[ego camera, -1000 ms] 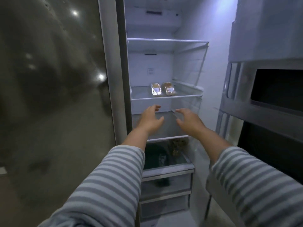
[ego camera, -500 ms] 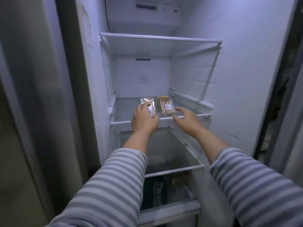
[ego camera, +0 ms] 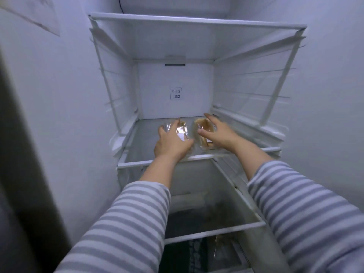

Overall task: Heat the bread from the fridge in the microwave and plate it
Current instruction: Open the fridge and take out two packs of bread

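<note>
Two clear-wrapped bread packs lie side by side on the fridge's middle glass shelf (ego camera: pixel 141 154). My left hand (ego camera: pixel 173 143) covers the left bread pack (ego camera: pixel 182 131), with fingers curled round its left edge and the thumb at its right side. My right hand (ego camera: pixel 218 133) reaches over the right bread pack (ego camera: pixel 202 125). Its fingers are stretched along the pack's far right side and its thumb touches the wrapper's top. Both hands hide the packs' near ends. The hands are slightly blurred.
An upper shelf (ego camera: pixel 197 22) spans the fridge above the hands. A lower glass shelf (ego camera: pixel 214 231) sits below my forearms, with a drawer holding dark items beneath it. White fridge walls close in on the left and right, and a dark door edge (ego camera: pixel 21 174) stands at far left.
The view has moved closer into the fridge. Both hands moved forward from the shelf's front edge onto the two bread packs, the left closing round its pack.
</note>
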